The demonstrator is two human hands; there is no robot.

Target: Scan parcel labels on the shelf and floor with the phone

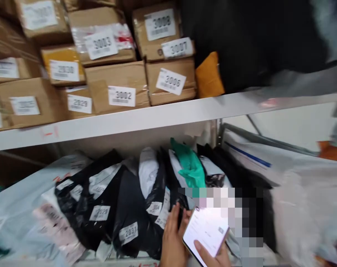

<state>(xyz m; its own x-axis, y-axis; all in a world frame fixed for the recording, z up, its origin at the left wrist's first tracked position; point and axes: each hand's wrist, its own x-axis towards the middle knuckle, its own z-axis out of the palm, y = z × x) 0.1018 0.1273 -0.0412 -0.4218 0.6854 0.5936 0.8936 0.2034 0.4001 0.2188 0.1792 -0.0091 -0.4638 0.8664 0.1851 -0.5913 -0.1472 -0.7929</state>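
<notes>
My right hand point(213, 257) comes in at the bottom edge and holds a lit phone point(206, 230), thumb resting on its screen. My left hand point(172, 241) is just left of the phone. Its fingers are stretched upward and lie against a black plastic mailer bag point(157, 200). Several black and white mailer bags with numbered labels stand packed on the lower shelf, one marked 2031 point(128, 233). A green bag point(190, 167) sticks up behind them.
The white shelf board point(157, 115) above carries several taped cardboard boxes with number labels such as 3002 point(121, 95) and an orange parcel point(209, 76). Pale plastic sacks lie at the left point(24, 200) and right point(304, 200). A blurred patch sits beside the phone.
</notes>
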